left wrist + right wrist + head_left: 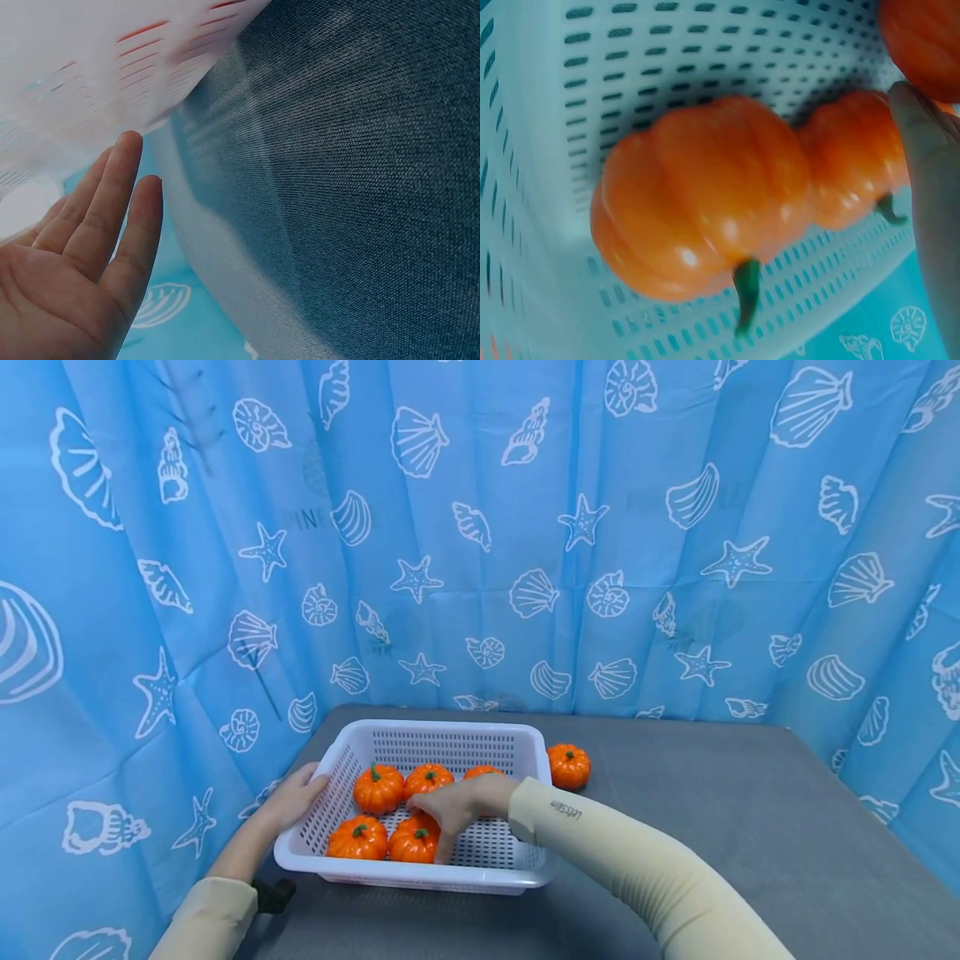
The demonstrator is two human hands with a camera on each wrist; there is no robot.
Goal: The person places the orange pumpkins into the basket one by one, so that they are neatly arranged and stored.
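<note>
A white plastic basket (442, 878) with slotted walls holds several small orange pumpkins with green stems. My right hand (457, 806) reaches in from the right and grips the pumpkin (412, 841) at the front middle, thumb on its near right side and fingers over its far side. To the left of it lies another pumpkin (357, 839); behind are a pumpkin (378, 789) and a second one (429, 779). One more pumpkin (482, 772) is partly hidden by my right wrist. My left hand (298, 797) is at the basket's left side, fingers extended along the outer wall (142, 67).
A single pumpkin (568, 766) lies on the grey cloth-covered table (697, 802), just right of the basket. Blue curtains (480, 527) with white shell prints hang behind and at both sides. A dark object (274, 895) shows beside the left sleeve.
</note>
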